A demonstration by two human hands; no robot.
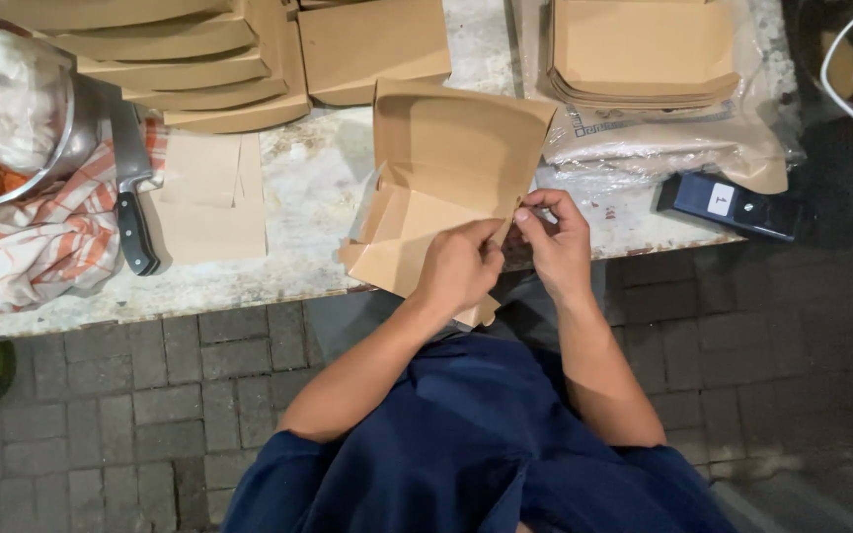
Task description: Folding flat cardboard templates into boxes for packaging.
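Nearest me, I see my own dark blue shirt (466, 444) and both bare forearms reaching out over grey paving (150, 395) toward the table (308, 197) edge.

My left hand (459, 266) is curled over the near right corner of a brown paper box (436, 188), fingers pinching a flap there. My right hand (557, 242) is just beside it, thumb and fingertips nipping the same flap at the box's right edge, so both hands grasp the box. The two hands nearly touch. The box sits half folded at the table's front edge, its lid standing up and its lower corner hanging a little past the edge.

To the left on the table lies a flat brown sheet (207, 197), and beside that a knife (132, 188) with a black handle, resting partly on an orange-and-white striped cloth (41, 242). A metal bowl (71, 128) sits on that cloth, holding pale lumps I cannot identify.

To the right, a dark flat device (737, 207) lies at the table's edge.

Farther back, stacks of folded boxes (190, 59) fill the left rear, and a pile of flat box blanks (644, 54) rests on a clear plastic bag (673, 138) at the right rear.
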